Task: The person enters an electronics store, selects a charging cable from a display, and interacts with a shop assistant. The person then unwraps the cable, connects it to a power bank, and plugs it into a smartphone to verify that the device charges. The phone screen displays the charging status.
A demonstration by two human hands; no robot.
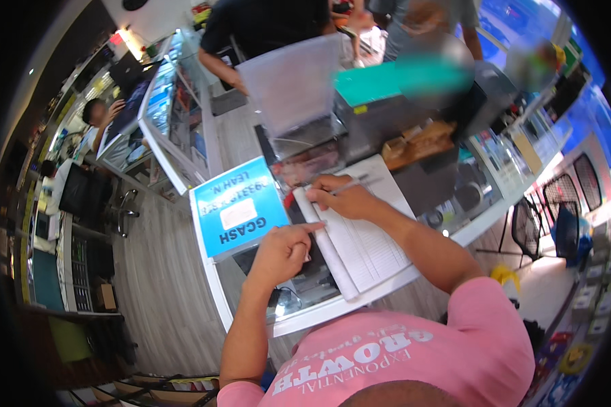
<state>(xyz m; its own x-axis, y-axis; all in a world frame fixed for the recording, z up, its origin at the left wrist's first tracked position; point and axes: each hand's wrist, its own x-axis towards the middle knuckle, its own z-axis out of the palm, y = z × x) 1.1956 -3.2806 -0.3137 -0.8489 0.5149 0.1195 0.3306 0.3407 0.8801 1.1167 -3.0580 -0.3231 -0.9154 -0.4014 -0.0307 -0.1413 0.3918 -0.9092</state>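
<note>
On the glass counter (285,315), an open ledger with lined pages (373,251) lies before me. My right hand (332,197) is closed on a pen (352,183) over the ledger's upper part. My left hand (288,247) points its index finger onto the ledger's left edge; the other fingers are curled, and whether they hold anything is unclear. Left of the ledger lies a light-blue printed sign (220,220) with a white patch. Behind the ledger stands a translucent upright panel (288,88), with a wooden object (414,146) to its right.
People (265,27) stand across the counter; another person (95,119) is at the left. Glass display cases (163,115), an office chair (81,190) and shelving (78,271) line the left. A teal-topped surface (366,85) is ahead. Black chairs (526,224) stand at right.
</note>
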